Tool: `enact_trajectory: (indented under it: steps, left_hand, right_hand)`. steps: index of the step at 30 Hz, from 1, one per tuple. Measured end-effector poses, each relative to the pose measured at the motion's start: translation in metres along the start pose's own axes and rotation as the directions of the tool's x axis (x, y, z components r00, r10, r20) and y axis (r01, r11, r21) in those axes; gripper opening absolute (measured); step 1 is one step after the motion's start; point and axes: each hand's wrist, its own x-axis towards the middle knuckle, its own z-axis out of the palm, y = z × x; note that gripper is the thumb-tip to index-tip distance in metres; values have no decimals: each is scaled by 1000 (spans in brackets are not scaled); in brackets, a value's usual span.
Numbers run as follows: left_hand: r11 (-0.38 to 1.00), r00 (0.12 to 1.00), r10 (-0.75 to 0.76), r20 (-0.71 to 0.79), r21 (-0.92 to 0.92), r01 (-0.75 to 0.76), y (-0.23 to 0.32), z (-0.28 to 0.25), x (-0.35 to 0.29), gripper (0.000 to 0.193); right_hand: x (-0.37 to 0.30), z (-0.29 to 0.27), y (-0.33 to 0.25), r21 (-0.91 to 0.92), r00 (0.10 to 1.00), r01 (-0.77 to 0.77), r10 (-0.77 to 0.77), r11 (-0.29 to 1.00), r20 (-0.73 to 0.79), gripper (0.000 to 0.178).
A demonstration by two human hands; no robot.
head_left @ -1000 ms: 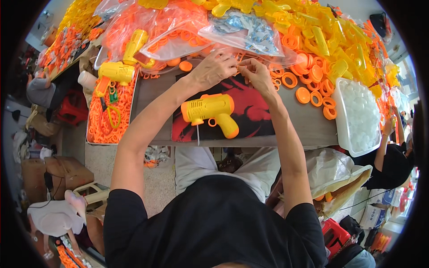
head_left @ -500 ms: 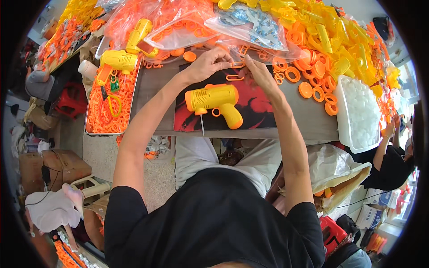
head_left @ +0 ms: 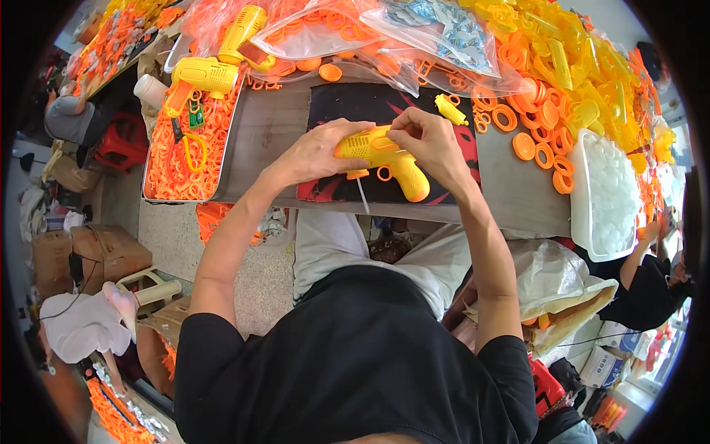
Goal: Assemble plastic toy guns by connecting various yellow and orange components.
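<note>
A yellow toy gun [head_left: 409, 177] with orange end parts lies over the dark mat [head_left: 347, 103], its handle toward me. My left hand [head_left: 323, 150] is closed around its left end. At the top right of the gun, my right hand [head_left: 429, 143] has thumb and fingertips pinched together against it. Whatever they pinch is hidden. A thin pale strip [head_left: 363, 196] hangs below the gun near an orange knob and ring. Beyond my right hand, a small yellow part [head_left: 450, 109] with an orange piece rests on the mat.
Left stands a tray of small orange parts [head_left: 200, 159] with scissors [head_left: 194, 152] and yellow toy bodies [head_left: 203, 76] on top. Plastic bags [head_left: 310, 33] cover the far side. Orange rings [head_left: 543, 154], yellow parts [head_left: 569, 66] and a white tub [head_left: 580, 200] are at right. Other people sit nearby.
Both hands have come back from the small orange clip pieces at the far side onto the toy gun. The small yellow part now shows on the mat. The view has shifted slightly.
</note>
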Motion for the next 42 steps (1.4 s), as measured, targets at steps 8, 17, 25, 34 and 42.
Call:
enact_trajectory:
  steps: [8, 17, 25, 34, 42]
  left_hand:
    - [964, 992, -64, 113, -250, 91, 7, 5, 38, 47]
    - [951, 995, -82, 49, -294, 93, 0, 15, 27, 47]
    - [958, 998, -62, -21, -281, 54, -4, 23, 28, 51]
    - [947, 968, -43, -246, -320, -39, 11, 17, 40, 36]
    - [961, 907, 161, -389, -148, -234, 31, 18, 83, 35]
  right_hand:
    - [-8, 8, 4, -135, 993, 44, -58, 990, -105, 16]
    - [28, -29, 31, -174, 893, -11, -69, 985, -446, 18]
    - [91, -74, 81, -120, 746, -429, 276, 895, -606, 50]
    - [53, -67, 70, 528, 828, -209, 436, 823, -353, 17]
    - [21, -81, 87, 135, 933, -176, 209, 975, -293, 29]
